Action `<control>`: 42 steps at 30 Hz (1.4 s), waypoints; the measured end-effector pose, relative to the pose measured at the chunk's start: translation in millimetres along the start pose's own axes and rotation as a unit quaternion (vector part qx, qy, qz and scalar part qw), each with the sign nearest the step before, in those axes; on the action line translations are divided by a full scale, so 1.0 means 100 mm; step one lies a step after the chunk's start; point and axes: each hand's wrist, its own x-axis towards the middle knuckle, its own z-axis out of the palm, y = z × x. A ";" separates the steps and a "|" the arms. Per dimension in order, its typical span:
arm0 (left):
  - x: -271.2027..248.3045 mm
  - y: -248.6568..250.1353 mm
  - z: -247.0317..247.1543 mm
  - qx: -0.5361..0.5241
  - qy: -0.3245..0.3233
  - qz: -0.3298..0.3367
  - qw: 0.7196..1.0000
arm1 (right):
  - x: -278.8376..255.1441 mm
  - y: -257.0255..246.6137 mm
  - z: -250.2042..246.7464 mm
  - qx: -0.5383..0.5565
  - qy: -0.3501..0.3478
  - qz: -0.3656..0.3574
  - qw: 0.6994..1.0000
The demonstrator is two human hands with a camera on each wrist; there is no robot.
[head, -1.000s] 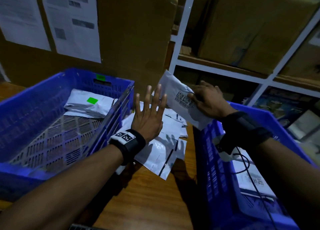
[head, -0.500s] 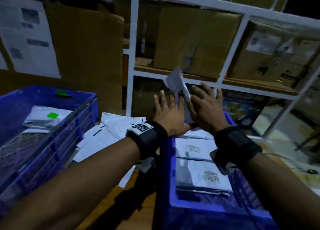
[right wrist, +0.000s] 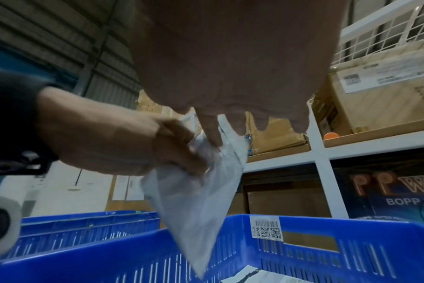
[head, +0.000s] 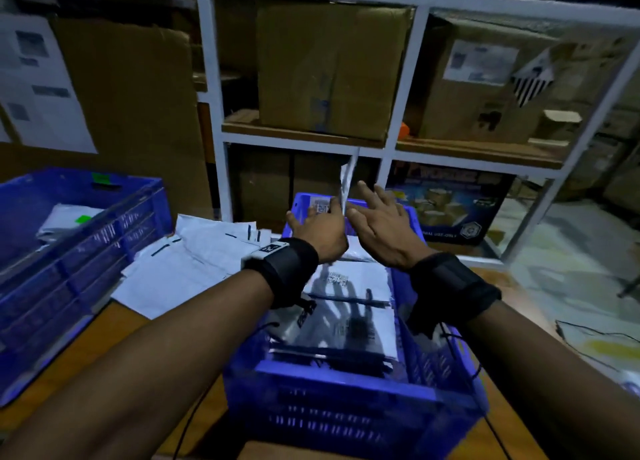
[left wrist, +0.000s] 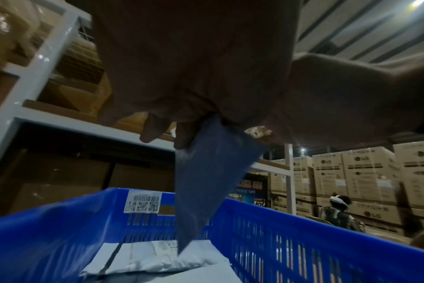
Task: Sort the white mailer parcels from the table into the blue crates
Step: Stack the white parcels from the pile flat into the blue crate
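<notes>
Left hand [head: 320, 229] pinches the thin white plastic mailer parcel [right wrist: 201, 191] upright over the right-hand blue slotted plastic crate [head: 349, 395], likely to drop it in; right hand [head: 382, 225] spread-fingered, one fingertip steadying it.

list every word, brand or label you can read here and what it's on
"LG": stacked cartons.
"BOPP" and "PP WO", cut off: dark box on the shelf.
"555" and "TAPE": the same dark box.
Unreadable: barcode sticker on the blue crate, mailer labels, wall papers.
</notes>
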 end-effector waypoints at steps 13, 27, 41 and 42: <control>0.20 -0.19 0.50 0.098 -0.007 0.107 0.989 | 0.11 0.32 0.23 -0.274 -0.044 0.052 0.959; 0.56 -0.42 1.26 0.179 -0.041 0.036 0.982 | 0.11 0.53 1.32 -0.211 -0.124 0.110 0.963; 0.50 -0.36 1.52 0.187 -0.200 -0.003 0.962 | 0.07 0.69 1.60 -0.155 -0.262 0.137 0.943; 0.50 -0.37 1.55 0.188 -0.215 -0.006 0.958 | 0.07 0.68 1.60 -0.147 -0.269 0.139 0.942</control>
